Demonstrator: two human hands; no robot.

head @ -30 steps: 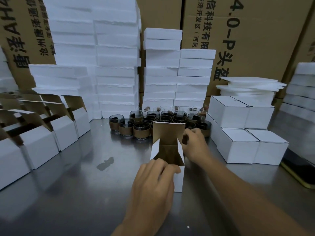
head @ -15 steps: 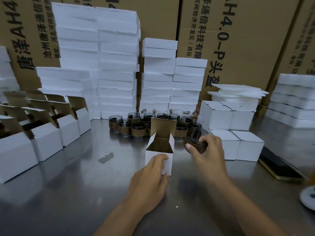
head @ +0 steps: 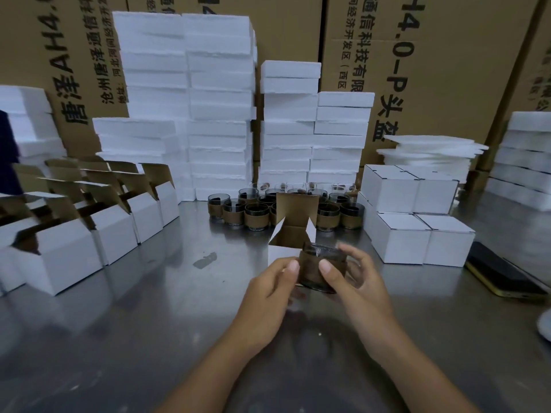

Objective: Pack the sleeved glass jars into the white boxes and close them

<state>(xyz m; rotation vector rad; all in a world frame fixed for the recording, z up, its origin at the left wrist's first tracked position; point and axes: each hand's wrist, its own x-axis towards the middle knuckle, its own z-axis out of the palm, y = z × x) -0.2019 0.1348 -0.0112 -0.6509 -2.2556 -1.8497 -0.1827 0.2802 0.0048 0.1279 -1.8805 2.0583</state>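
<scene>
I am gripping a sleeved jar (head: 313,268) with my right hand (head: 357,281) and pinching its sleeve with my left hand (head: 268,290), while the open white box (head: 280,253) is standing just beyond my hands on the steel table (head: 149,308), with foam stacks (head: 220,114) and cardboard cartons (head: 447,70) farther back.

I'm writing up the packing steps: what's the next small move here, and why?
Probably lift the dark glass jar in its brown paper sleeve over the open white cardboard box and lower it in: left hand and right hand hold it in front of the box, whose lid flap stands up.
</scene>
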